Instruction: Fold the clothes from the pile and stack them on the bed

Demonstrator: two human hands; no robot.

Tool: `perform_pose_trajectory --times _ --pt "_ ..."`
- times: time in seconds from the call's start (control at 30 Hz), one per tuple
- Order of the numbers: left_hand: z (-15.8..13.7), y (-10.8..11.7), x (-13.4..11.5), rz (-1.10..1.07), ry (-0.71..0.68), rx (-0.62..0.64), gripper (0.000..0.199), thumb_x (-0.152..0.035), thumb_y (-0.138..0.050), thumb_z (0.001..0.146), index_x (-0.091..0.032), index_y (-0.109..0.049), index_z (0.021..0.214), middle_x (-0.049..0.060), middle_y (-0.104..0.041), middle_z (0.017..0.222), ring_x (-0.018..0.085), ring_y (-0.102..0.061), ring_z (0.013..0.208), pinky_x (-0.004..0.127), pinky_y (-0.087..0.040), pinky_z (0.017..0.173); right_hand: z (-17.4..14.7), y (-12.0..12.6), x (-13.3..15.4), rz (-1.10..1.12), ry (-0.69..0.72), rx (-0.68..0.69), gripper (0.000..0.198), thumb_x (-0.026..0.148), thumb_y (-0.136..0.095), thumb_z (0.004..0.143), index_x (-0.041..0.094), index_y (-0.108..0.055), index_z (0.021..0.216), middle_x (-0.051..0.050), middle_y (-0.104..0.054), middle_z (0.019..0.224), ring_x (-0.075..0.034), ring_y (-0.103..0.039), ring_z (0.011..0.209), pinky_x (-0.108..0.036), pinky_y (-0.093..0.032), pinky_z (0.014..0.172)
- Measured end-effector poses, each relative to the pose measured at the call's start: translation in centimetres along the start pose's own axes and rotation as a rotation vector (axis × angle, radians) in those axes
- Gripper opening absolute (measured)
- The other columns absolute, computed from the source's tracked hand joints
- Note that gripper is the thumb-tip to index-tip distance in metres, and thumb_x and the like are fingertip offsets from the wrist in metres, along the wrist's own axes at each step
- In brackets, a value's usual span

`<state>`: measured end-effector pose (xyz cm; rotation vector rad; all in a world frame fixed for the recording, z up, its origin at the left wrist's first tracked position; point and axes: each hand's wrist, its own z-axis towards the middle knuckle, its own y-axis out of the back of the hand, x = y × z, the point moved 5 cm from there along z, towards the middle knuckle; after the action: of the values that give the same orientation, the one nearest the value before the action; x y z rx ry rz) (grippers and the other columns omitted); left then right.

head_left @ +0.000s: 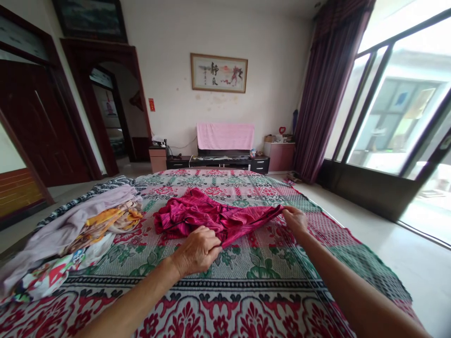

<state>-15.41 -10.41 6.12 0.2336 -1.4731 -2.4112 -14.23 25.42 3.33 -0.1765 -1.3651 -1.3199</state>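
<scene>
While both forearms (pixel 141 288) cross the near part of the patterned cover (pixel 239 284), I have the left hand (pixel 199 251) curled on the near edge of the magenta cloth (pixel 195 213), fingers bunched together, and the right hand (pixel 295 219) pinching its right end between thumb and fingers. Left knuckles block my view of some of that edge. Left on the cover, well apart from the cloth: a loose clothes pile (pixel 81 230), with lilac, orange and printed white pieces, a black-and-white one along the outer side.

Magenta cloth sits mid-cover: fine dark streaks, left part heaped and creased, right part drawn out into a tapering flap between the hands.

Past the cover, I get a low black cabinet (pixel 260 165), drawers shut, contents hidden from me. Pink towel (pixel 225 135) drapes a dark panel on top. Pink cabinet (pixel 283 157) to its right carries a tan box (pixel 270 139); contents too small to tell. Framed picture (pixel 219 72) on the wall above, purple curtain (pixel 324 89) at right.
</scene>
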Motion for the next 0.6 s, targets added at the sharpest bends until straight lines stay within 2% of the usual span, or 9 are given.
perform_pose_trajectory --times 0.1,0.17,0.23,0.27,0.33,0.43,0.5,0.6 --pt "-0.1 -0.3 0.6 -0.008 0.044 -0.061 0.022 -0.02 -0.051 0.086 -0.018 -0.061 0.066 0.004 -0.06 0.065 0.015 -0.054 0.066 0.03 -0.039 0.068 -0.6 -0.6 1.2 -0.068 0.067 -0.082 0.036 0.029 -0.052 0.07 0.018 -0.073 0.096 -0.011 -0.067 0.097 -0.027 -0.061 0.089 -0.037 -0.047 0.078" --pt "-0.1 -0.4 0.9 -0.012 0.062 -0.089 0.021 -0.02 -0.052 0.085 -0.018 -0.063 0.067 0.003 -0.061 0.064 0.015 -0.055 0.066 0.029 -0.04 0.066 -1.7 -0.5 3.6 -0.029 0.237 -0.19 0.037 0.022 -0.05 0.069 0.019 -0.071 0.099 -0.011 -0.063 0.106 -0.026 -0.058 0.097 -0.038 -0.046 0.085" --pt "-0.2 -0.4 1.1 -0.022 0.081 -0.108 0.02 -0.02 -0.053 0.084 -0.018 -0.064 0.068 0.003 -0.061 0.064 0.015 -0.055 0.065 0.029 -0.04 0.065 -3.8 -0.7 7.0 0.098 0.485 -0.187 0.036 0.015 -0.045 0.07 0.021 -0.07 0.096 -0.008 -0.063 0.104 -0.023 -0.057 0.099 -0.037 -0.044 0.09" --pt "-0.2 -0.3 1.2 -0.033 0.092 -0.115 0.019 -0.02 -0.053 0.084 -0.018 -0.065 0.069 0.003 -0.061 0.064 0.015 -0.055 0.065 0.028 -0.04 0.065 -5.1 -0.8 8.8 0.172 0.611 -0.138 0.033 0.013 -0.045 0.071 0.021 -0.069 0.091 -0.007 -0.063 0.101 -0.022 -0.058 0.097 -0.037 -0.044 0.09" --pt "-0.2 -0.2 1.4 -0.067 0.119 -0.12 0.018 -0.019 -0.054 0.084 -0.018 -0.066 0.071 0.003 -0.061 0.065 0.015 -0.055 0.066 0.028 -0.041 0.065 -8.4 -1.4 12.4 0.295 0.859 0.077 0.026 0.013 -0.046 0.076 0.021 -0.068 0.088 -0.007 -0.064 0.097 -0.02 -0.059 0.094 -0.035 -0.046 0.086" --pt "-0.2 -0.1 1.6 -0.121 0.147 -0.121 0.018 -0.019 -0.053 0.084 -0.018 -0.066 0.072 0.004 -0.063 0.068 0.016 -0.058 0.07 0.028 -0.042 0.067 -13.7 -2.3 16.1 0.299 1.166 0.405 0.02 0.019 -0.054 0.079 0.021 -0.067 0.095 -0.007 -0.064 0.099 -0.02 -0.058 0.094 -0.036 -0.045 0.086" --pt "-0.3 -0.2 1.7 -0.156 0.159 -0.126 0.018 -0.019 -0.052 0.084 -0.018 -0.066 0.073 0.004 -0.065 0.07 0.016 -0.059 0.071 0.027 -0.043 0.066 -16.3 -2.9 17.0 0.215 1.292 0.525 0.026 0.023 -0.06 0.077 0.021 -0.066 0.102 -0.007 -0.065 0.101 -0.021 -0.058 0.095 -0.039 -0.042 0.088" --pt "-0.5 -0.3 1.6 -0.196 0.199 -0.119 0.018 -0.018 -0.052 0.082 -0.018 -0.065 0.07 0.004 -0.064 0.066 0.014 -0.058 0.066 0.026 -0.041 0.062 -17.8 -3.8 17.1 0.089 1.318 0.564 0.027 0.024 -0.062 0.077 0.02 -0.065 0.103 -0.006 -0.067 0.092 -0.02 -0.058 0.09 -0.039 -0.04 0.087"
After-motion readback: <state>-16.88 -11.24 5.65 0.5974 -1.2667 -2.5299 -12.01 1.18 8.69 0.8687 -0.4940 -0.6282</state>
